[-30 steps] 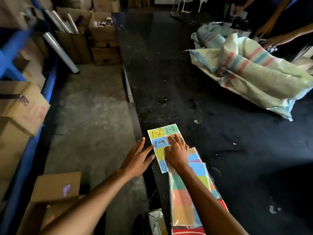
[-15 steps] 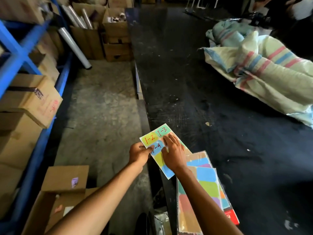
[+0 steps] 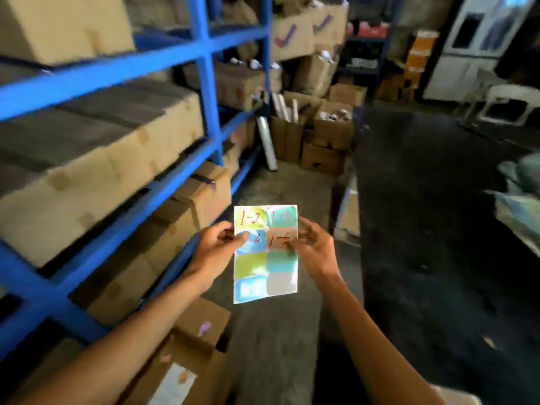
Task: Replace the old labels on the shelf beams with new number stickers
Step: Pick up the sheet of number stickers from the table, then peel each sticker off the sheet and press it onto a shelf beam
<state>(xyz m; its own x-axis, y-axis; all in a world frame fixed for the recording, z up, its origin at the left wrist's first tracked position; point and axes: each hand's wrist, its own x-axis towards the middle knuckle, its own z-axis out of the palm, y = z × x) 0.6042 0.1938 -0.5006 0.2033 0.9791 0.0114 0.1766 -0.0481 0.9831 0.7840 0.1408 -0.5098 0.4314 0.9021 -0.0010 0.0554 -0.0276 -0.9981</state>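
Paper of the sticker sheet (image 3: 265, 254), at the lower centre of the frame, looks thin and floppy to me, so my left hand (image 3: 217, 248) and right hand (image 3: 314, 248) pinch its two side edges, where holding is safest.

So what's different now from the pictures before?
The sticker sheet came up off the black table; both hands now hold it in the air, left hand and right hand pinching its sides. The view turned to the blue shelves. Stickers 1-2 to 1-4 remain on it.
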